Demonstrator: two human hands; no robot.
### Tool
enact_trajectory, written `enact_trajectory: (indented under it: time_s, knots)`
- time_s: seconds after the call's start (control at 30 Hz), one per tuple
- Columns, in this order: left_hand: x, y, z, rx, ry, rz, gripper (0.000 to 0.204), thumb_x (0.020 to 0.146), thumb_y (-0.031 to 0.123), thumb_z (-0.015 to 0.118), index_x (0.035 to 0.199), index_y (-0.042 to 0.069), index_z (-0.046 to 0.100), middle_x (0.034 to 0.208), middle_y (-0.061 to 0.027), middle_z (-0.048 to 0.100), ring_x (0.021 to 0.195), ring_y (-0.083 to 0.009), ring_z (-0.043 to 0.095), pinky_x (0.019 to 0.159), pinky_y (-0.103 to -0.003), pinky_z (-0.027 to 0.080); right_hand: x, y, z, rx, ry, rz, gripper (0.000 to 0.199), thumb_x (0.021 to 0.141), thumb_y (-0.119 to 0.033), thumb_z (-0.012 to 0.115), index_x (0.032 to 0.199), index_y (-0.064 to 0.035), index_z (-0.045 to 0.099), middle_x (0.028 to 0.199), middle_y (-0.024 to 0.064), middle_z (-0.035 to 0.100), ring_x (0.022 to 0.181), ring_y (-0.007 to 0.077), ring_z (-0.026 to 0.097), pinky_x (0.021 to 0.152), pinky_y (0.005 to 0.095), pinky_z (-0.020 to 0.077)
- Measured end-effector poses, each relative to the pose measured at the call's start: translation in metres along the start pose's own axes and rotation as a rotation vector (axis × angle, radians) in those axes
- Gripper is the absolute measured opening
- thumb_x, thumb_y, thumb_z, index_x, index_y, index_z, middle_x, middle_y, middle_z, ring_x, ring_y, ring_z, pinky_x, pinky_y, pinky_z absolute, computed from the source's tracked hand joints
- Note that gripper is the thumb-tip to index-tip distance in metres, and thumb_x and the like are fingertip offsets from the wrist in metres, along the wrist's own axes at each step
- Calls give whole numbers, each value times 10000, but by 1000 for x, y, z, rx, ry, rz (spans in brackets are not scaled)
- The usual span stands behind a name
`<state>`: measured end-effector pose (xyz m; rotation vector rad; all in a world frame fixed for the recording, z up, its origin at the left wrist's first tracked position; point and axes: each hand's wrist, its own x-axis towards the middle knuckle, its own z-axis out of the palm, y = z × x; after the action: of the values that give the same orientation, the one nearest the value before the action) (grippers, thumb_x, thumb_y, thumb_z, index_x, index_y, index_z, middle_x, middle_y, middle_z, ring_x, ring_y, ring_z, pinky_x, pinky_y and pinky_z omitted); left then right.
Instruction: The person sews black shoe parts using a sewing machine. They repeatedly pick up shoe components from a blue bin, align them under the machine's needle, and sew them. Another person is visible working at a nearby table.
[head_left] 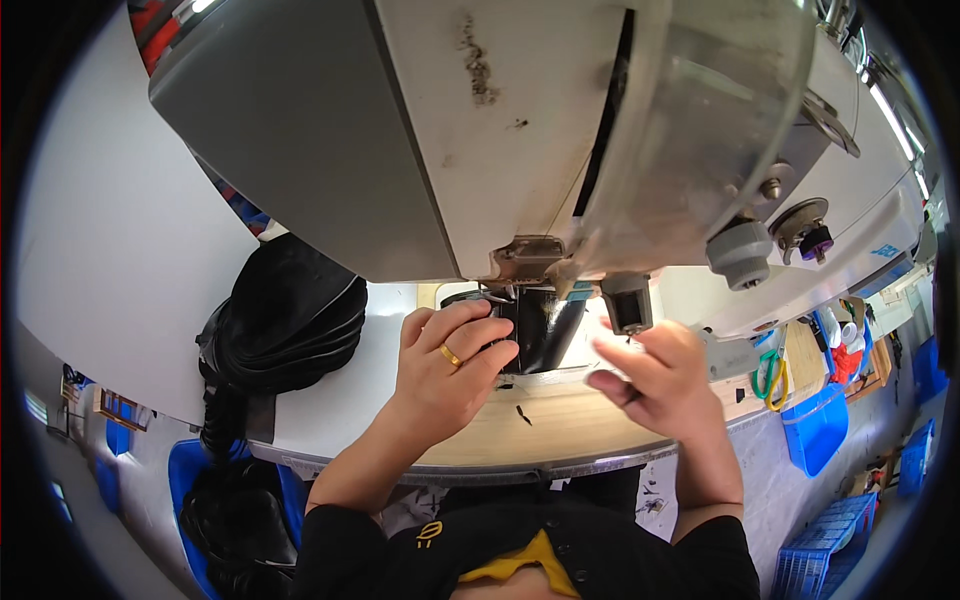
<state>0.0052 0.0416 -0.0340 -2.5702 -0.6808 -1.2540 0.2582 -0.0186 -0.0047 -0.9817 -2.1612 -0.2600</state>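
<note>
My left hand [455,355], a gold ring on one finger, curls its fingers around the left edge of a shiny black leather-like piece [545,335]. That piece lies under the head of a sewing machine [530,140], and its left part is partly hidden by my fingers. Right of it, beside a grey machine fitting [628,303], is my right hand [650,375]. Its thumb and fingers are apart, slightly blurred, and I see nothing between them. The needle area is mostly hidden by the machine head.
A pile of black pieces [295,310] rests left of the machine. More black material fills a blue bin [180,480] below. Green- and yellow-handled scissors [772,378] lie at the right, near a blue tray [815,430]. Small black scraps [524,414] dot the wooden table edge.
</note>
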Motion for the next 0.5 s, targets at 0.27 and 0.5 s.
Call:
enact_trajectory:
  time_s: [0.27, 0.5]
  knots:
    - [4, 1, -1, -100, -47, -9, 347, 592, 35, 714, 928, 95, 648, 1086, -48, 643, 1061, -283, 590, 983, -479, 417, -103, 138, -223, -608, 927, 368, 258, 968, -137, 569, 1155, 27, 638, 1096, 110, 673, 912, 145, 626, 800, 261, 492]
    - [2, -2, 8, -115, 12, 3, 394, 542, -28, 691, 922, 60, 635, 1116, -81, 646, 1061, -313, 590, 928, -488, 463, -164, 267, -319, 266, 978, 1082, 536, 911, -575, 545, 1007, -67, 682, 485, -8, 381, 394, 96, 374, 318, 288, 327]
